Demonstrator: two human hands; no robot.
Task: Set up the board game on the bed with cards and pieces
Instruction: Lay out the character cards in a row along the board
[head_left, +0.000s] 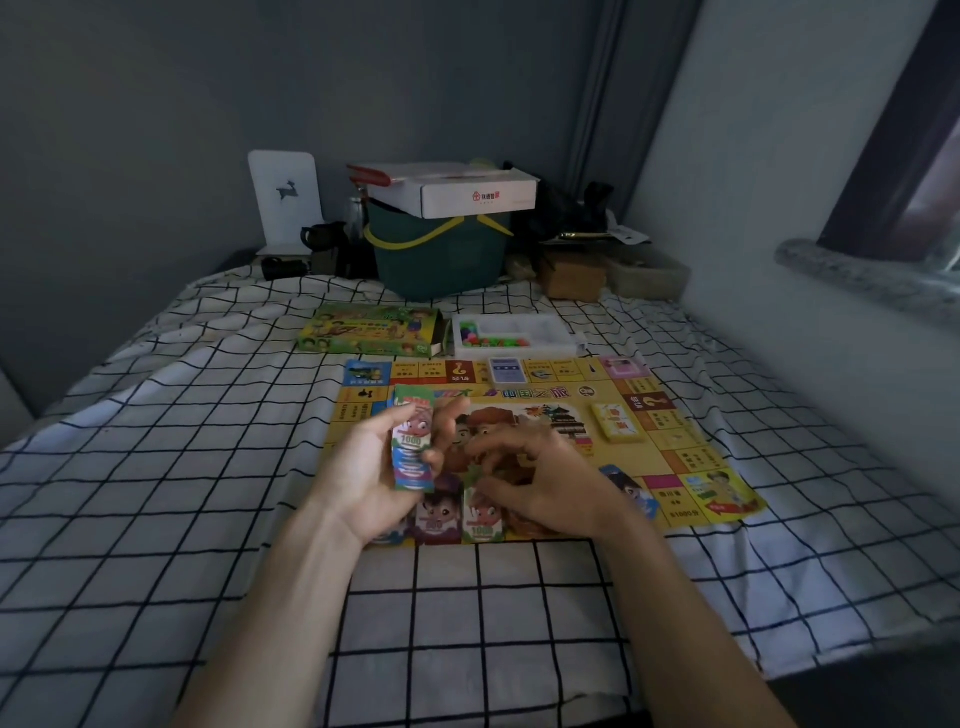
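Head view: the board (670, 441) lies flat on the checked bed (208, 467), yellow-edged, with its near edge just in front of the person's wrists. The left hand (384, 467) is curled round a stack of notes (413, 441), held upright, thumb across the face marked 1000. The right hand (540, 478) hovers over the middle of the board with fingers bent and spread; it is blurred, and I cannot tell whether it pinches a note or holds nothing. Two small piles (460, 514) of notes sit side by side on the near edge of the board, one purple, one green, just beneath the hands. Farther off, a yellow deck (618, 423) lies right of centre, a blue deck (506, 370) on the far edge, and a pink deck (621, 366) at the far right corner. Beyond the board are the game box (371, 335) to the left and a white tray (514, 338) of coloured pieces to the right, touching or nearly so.

Judging from this, the notes are being sorted into piles by value. The risks: the soft bed gives under any lean, which could slide the piles together or tip them off the near edge; a loose grip could fan the stack across the board; a sweeping wrist could knock the piles; and a note dealt to the wrong pile would go unnoticed in this dim light.
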